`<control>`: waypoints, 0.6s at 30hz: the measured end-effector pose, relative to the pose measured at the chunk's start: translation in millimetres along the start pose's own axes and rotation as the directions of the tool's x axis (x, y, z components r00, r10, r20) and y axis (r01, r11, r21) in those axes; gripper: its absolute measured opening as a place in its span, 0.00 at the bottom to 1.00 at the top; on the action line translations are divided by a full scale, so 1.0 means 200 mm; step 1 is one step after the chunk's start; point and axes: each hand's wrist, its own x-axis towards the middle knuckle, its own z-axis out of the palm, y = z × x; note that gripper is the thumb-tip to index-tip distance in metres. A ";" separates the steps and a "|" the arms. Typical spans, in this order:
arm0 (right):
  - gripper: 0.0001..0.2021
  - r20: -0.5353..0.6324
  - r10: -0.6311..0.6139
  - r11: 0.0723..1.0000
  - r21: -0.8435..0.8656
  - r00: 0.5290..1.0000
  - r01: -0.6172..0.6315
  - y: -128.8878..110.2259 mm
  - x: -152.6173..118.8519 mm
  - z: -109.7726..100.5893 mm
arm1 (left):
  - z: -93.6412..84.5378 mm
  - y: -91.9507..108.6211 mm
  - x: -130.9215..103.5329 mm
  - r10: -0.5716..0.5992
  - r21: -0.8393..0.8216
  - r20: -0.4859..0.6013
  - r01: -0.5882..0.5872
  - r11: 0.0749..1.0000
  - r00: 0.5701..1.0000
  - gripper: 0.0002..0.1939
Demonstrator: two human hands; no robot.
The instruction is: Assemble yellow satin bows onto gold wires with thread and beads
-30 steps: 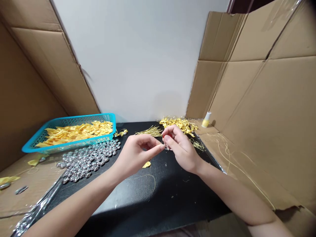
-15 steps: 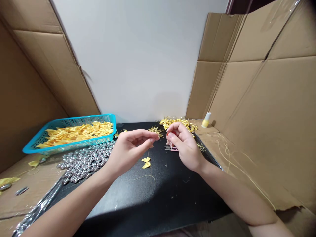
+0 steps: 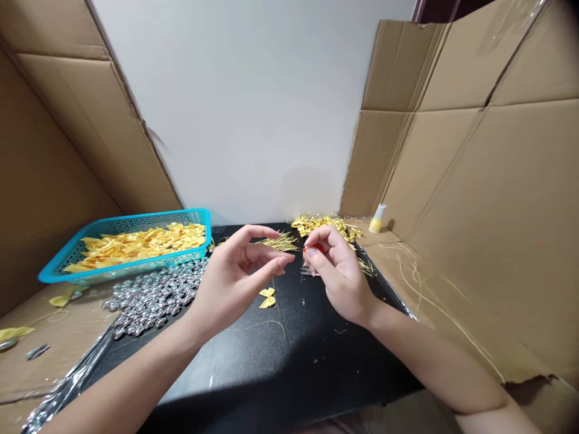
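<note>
My left hand (image 3: 239,271) is raised over the black work surface, thumb and fingers apart, with nothing visible between them. Facing it, my right hand (image 3: 337,265) pinches a small red-orange piece (image 3: 310,248), mostly hidden by the fingertips; its kind does not show. A thin line hangs below that pinch. Between and below the hands lies a yellow ribbon bow (image 3: 268,297) with a fine thread. Behind my left fingers is a bundle of gold wire ties (image 3: 284,242). Partly covered by my right hand are small thread snips (image 3: 306,272).
A turquoise basket (image 3: 49,274) of yellow ribbon pieces stands at left, with many silver beads (image 3: 154,301) before it. Finished-looking yellow bows (image 3: 316,225) are heaped at the back. A thread spool (image 3: 377,218) stands at right. Cardboard walls (image 3: 488,199) flank both sides.
My left thumb and fingers have spread apart from a near pinch. My right hand keeps its pinch, with slightly more of the red-orange piece showing.
</note>
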 end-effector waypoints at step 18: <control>0.03 0.014 -0.126 0.971 -0.202 0.992 0.127 -0.01 -0.01 0.02 | 0.02 -0.03 0.00 0.023 0.073 0.027 -0.025 0.997 0.999 0.13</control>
